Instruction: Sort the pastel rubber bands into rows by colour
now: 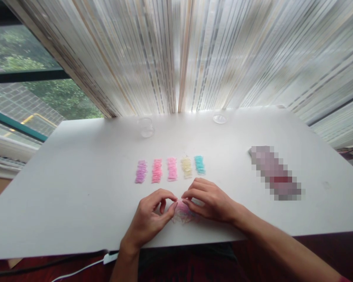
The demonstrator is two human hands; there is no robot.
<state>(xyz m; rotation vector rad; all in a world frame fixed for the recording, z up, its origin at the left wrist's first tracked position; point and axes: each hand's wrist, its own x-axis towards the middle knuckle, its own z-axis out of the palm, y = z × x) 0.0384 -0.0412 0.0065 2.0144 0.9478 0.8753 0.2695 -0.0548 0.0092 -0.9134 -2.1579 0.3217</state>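
Pink and pale strands [181, 215] lie loosely piled at lower centre, between the left hand [149, 213] and right hand [211, 199]; each grip is bent into a pinch, but whether a strand sits in it I cannot tell. Just above, five coloured bundles [172, 169] form a row on the white bench [76, 192]. Farther up are a clear cup [147, 132] and a clear disc [219, 119]; a blurred object [275, 172] lies at right.

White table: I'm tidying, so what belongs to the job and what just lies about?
Job, apparently:
- loose pile of multicoloured strands by left hand and right hand
- bundles of thin strands: purple, coral, pink, pale yellow, teal

Probably lying about:
- clear round plastic-looking cup
- clear plastic-looking disc
- pixelated oblong object
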